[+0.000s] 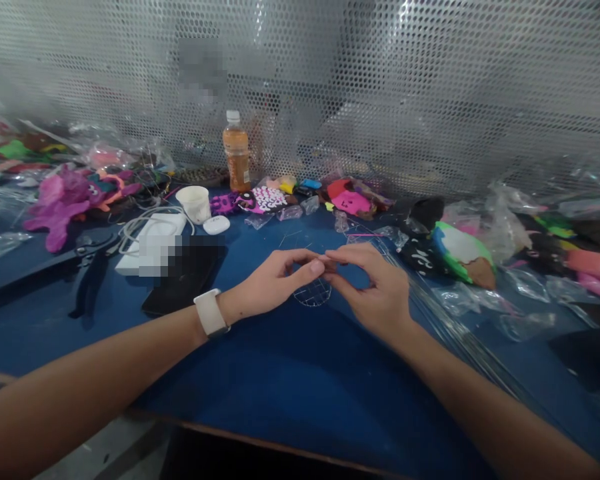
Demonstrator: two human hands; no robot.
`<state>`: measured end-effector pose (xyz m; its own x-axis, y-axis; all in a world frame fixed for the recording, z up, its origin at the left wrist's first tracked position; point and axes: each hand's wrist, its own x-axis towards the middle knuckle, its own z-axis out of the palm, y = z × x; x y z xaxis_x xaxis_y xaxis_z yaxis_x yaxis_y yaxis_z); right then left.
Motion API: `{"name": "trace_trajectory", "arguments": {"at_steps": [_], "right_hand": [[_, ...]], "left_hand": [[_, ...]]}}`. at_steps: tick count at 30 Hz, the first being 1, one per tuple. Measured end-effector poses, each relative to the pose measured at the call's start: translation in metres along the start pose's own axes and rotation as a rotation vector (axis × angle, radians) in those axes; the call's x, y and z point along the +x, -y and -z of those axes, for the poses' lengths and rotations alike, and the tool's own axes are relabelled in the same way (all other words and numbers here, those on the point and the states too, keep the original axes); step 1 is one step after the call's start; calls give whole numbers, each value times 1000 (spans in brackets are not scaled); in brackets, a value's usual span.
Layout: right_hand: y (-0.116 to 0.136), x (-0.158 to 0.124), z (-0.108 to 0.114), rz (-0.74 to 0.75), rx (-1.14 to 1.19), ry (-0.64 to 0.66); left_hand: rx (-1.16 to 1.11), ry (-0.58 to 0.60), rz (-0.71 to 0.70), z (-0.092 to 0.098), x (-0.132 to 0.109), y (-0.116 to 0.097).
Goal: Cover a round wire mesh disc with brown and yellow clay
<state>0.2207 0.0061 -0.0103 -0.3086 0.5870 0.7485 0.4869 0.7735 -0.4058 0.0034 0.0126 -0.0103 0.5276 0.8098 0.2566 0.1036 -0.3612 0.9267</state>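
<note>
My left hand [293, 277], with a pale watch [211, 312] on its wrist, is closed in a pinch near the middle of the table. Facing it, my right hand [375, 283] is also pinched, its fingertips meeting those of the left. Between and below them shows a rounded mesh of thin wire [313, 295], which both hands grip at its upper part. The exact grip points are hidden by the fingers. Thin wire ends stick out just beyond the left fingers.
Long metal wires [445, 327] lie right of my right hand. At left are pliers [87, 273], a black phone [185, 283], a white box with cable [155, 240] and a paper cup [194, 203]. Behind stand a drink bottle [237, 157], colourful clay pieces [350, 199] and a perforated metal panel [300, 80].
</note>
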Motion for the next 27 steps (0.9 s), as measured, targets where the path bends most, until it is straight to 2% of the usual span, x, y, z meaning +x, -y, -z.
{"name": "trace_trajectory", "arguments": {"at_steps": [4, 9, 15, 18, 22, 27], "right_hand": [[2, 1, 0, 44, 60, 16], [6, 1, 0, 79, 74, 35], [5, 2, 6, 80, 67, 180], [0, 1, 6, 118, 39, 186], [-7, -1, 4, 174, 8, 203], [-4, -2, 3, 276, -46, 122]], "left_hand": [[62, 6, -45, 1, 0, 0], [129, -77, -96, -1, 0, 0], [133, -107, -96, -3, -2, 0], [154, -108, -96, -2, -2, 0], [75, -40, -75, -5, -4, 0], [86, -29, -65, -10, -9, -3]]}}
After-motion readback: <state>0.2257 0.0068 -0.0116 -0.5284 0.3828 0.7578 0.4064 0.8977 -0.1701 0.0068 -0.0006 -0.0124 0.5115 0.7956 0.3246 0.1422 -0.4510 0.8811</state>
